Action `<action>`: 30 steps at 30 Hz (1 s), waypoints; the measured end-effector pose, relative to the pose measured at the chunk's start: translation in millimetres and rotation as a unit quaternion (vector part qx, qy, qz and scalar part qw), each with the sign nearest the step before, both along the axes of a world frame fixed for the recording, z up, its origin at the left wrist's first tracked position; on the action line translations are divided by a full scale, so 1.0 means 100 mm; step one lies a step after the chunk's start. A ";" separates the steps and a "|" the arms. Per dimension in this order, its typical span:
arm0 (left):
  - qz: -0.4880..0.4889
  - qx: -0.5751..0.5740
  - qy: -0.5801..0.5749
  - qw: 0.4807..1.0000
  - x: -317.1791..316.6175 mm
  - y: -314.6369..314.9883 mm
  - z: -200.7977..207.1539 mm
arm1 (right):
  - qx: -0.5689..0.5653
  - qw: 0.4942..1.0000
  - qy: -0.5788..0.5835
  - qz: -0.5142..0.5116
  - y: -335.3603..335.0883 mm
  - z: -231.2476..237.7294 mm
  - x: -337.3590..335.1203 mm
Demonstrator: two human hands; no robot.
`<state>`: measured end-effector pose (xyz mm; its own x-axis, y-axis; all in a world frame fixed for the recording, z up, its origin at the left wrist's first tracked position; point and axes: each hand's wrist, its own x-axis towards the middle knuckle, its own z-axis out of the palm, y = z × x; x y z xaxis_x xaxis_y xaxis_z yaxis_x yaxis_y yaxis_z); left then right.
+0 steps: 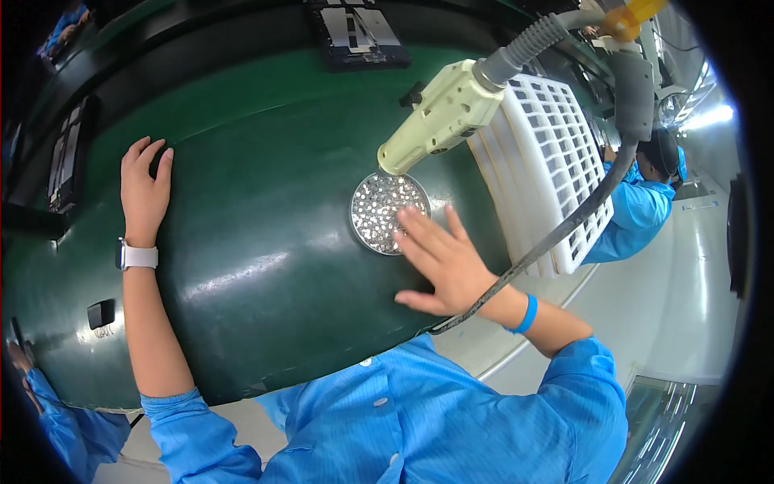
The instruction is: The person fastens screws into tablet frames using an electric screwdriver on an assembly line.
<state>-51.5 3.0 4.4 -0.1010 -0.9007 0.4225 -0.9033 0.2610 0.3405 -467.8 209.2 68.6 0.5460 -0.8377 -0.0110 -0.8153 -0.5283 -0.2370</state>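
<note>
A round shallow dish (352, 211) full of small silvery screws (379, 211) sits on the green work mat (258, 202). Over the dish's right edge reaches my right hand (442, 262), palm down with fingers spread and nothing held; its fingertips are at the screws, though I cannot tell whether they touch. A pale yellow-green electric screwdriver (443, 113) hangs from a grey hose, its nose at the dish's far rim. My left hand (145, 189), with a white watch on the wrist, rests on the mat at the left, fingers stretched and holding nothing.
A stack of white foam grid trays (540, 169) stands at the right. A dark cable (564, 222) loops past my right wrist. Opened black devices (363, 32) lie at the far edge and far left. A small black block (101, 315) lies near left. Co-workers (637, 210) sit nearby.
</note>
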 end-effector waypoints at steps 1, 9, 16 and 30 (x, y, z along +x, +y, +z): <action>-0.001 -0.001 0.000 1.000 0.00 0.00 0.01 | 0.013 1.000 -0.009 0.008 0.06 0.02 0.00; 0.001 0.015 0.000 1.000 0.11 0.01 -0.07 | -0.029 0.998 -0.047 0.020 -0.32 -0.15 0.11; -0.002 0.013 -0.010 1.000 0.05 0.01 -0.04 | -0.043 0.977 -0.194 -0.077 -0.56 -0.25 -0.03; 0.001 0.010 -0.008 1.000 0.09 0.00 -0.07 | -0.009 0.961 -0.270 -0.052 -0.44 -0.22 -0.10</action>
<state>-42.0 3.0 -2.1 -0.1059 -0.9095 0.4020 -0.9095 0.2520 0.3306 -477.6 165.3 47.0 0.3809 -0.8857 0.2654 -0.6252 -0.4582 -0.6318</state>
